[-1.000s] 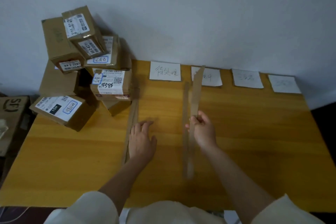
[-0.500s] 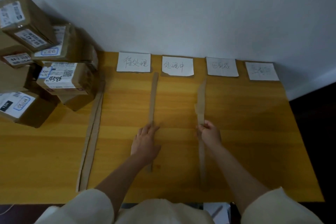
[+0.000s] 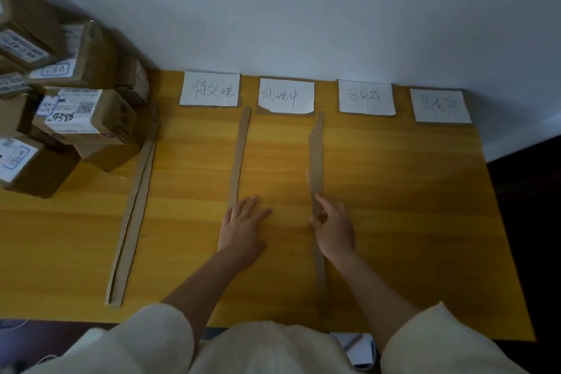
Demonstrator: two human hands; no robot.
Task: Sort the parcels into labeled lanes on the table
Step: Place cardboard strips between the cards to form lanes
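- The yellow wooden table (image 3: 394, 222) stands against a plain pale wall (image 3: 303, 9).
- Along the table's far edge lie four handwritten paper labels (image 3: 209, 89), side by side.
- The parcels (image 3: 88, 118) are stacked at the table's far left corner.
- Three cardboard strips run from the labels toward the table's near edge.
- The left hand (image 3: 243, 226) lies flat and open on the middle strip (image 3: 238, 158).
- The right hand (image 3: 334, 226), fingers loosely spread, touches the right strip (image 3: 315, 161).
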